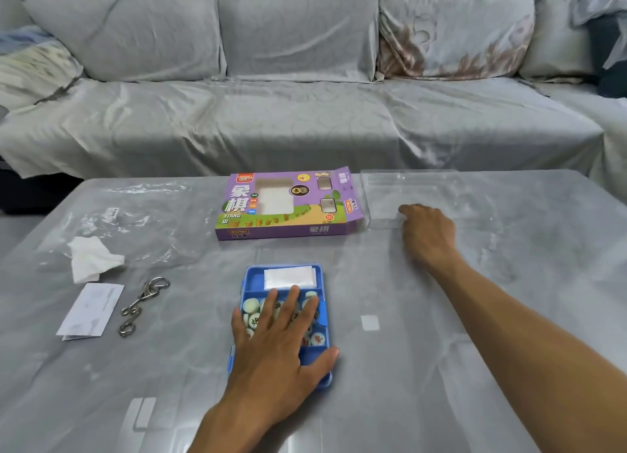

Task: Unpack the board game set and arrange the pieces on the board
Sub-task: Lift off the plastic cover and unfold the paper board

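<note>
A blue plastic tray (251, 272) lies on the table near me. It holds round pale game pieces (318, 339) and a folded white sheet (289, 277) in its far compartment. My left hand (276, 337) lies flat over the pieces, fingers straight and spread. The purple game box (288, 206) lies beyond it with its right flap open. Right of the box sits a clear plastic lid (412, 189). My right hand (425, 228) rests on that lid's near edge; its fingertips are hidden from me.
On the left of the table are a crumpled tissue (92, 261), a clear plastic bag (135, 215), a folded paper leaflet (91, 311) and a metal wire puzzle (144, 305). A covered grey sofa (305, 96) stands just past the table's far edge.
</note>
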`<state>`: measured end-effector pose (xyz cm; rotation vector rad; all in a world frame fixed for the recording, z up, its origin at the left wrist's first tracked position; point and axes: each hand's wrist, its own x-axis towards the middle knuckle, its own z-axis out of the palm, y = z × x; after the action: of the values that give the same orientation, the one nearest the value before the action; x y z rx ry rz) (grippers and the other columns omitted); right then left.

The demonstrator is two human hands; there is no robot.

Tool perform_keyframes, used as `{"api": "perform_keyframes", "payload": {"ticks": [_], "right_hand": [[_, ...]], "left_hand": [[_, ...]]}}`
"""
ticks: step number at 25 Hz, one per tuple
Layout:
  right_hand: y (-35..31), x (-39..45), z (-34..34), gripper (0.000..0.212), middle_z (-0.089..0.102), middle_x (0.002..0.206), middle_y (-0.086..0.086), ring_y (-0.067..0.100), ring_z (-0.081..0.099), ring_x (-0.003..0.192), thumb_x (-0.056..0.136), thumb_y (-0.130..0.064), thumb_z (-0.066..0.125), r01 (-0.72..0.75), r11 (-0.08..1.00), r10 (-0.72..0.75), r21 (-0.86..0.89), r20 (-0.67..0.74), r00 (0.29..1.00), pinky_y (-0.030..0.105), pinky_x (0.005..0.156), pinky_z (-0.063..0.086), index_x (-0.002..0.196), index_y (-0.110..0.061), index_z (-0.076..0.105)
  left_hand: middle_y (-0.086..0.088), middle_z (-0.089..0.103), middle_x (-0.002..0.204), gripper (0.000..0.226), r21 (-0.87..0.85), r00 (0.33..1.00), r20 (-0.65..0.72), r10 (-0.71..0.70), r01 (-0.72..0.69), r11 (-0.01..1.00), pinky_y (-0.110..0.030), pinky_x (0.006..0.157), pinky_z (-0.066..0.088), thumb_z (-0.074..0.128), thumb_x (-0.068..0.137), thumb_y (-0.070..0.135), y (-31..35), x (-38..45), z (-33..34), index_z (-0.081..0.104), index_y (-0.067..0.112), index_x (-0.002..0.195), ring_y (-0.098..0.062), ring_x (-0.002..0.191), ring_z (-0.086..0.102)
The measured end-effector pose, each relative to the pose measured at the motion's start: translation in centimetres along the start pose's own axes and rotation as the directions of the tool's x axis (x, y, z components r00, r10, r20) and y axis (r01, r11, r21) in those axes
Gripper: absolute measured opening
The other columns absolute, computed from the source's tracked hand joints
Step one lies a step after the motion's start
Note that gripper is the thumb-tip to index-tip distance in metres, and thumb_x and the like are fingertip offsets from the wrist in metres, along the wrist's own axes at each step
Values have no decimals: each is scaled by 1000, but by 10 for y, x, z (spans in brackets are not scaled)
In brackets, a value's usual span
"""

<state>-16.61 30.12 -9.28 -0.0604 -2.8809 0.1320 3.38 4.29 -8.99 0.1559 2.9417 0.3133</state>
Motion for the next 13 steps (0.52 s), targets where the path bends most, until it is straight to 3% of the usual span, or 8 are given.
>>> {"api": "perform_keyframes", "payload": {"ticks": [4, 7, 11, 13], "right_hand": [[0, -5, -4, 43, 58, 123, 6, 34, 55, 103, 87, -5, 46, -6, 999, 4, 51, 26, 1000, 41, 79, 47, 128, -16, 51], [-11, -39, -24, 54, 51, 135, 5, 32, 49, 112, 89, -17, 52, -53, 972, 50, 227, 18, 999, 42, 84, 45, 140, -21, 36], [-29, -132, -56, 49, 51, 138, -6, 23, 49, 118, 90, -20, 56, 143, 932, -174, 334, 64, 983, 35, 96, 41, 138, -23, 46], [-33, -182, -70, 48, 57, 129, -9, 22, 53, 110, 82, -13, 55, 264, 890, -307, 371, 61, 950, 34, 93, 44, 128, -25, 54]], "left_hand": [[24, -35, 147, 78, -32, 1000, 9, -5, 6, 999, -55, 112, -21, 18, 80, 81, 2, -1, 0, -20, 53, 142, -5, 133, -37], [23, -29, 150, 76, -48, 1000, 13, 28, -28, 998, -55, 113, -20, 29, 86, 75, -1, -2, -2, -11, 50, 147, -7, 138, -32], [19, -9, 159, 76, -68, 987, 43, 154, -150, 986, -52, 115, -16, 42, 87, 64, 3, -8, -7, 6, 45, 151, -7, 145, -18], [23, 0, 159, 72, -154, 953, 106, 284, -266, 951, -41, 117, -16, 54, 86, 50, 9, -17, -14, 18, 46, 149, 5, 141, -13]]}}
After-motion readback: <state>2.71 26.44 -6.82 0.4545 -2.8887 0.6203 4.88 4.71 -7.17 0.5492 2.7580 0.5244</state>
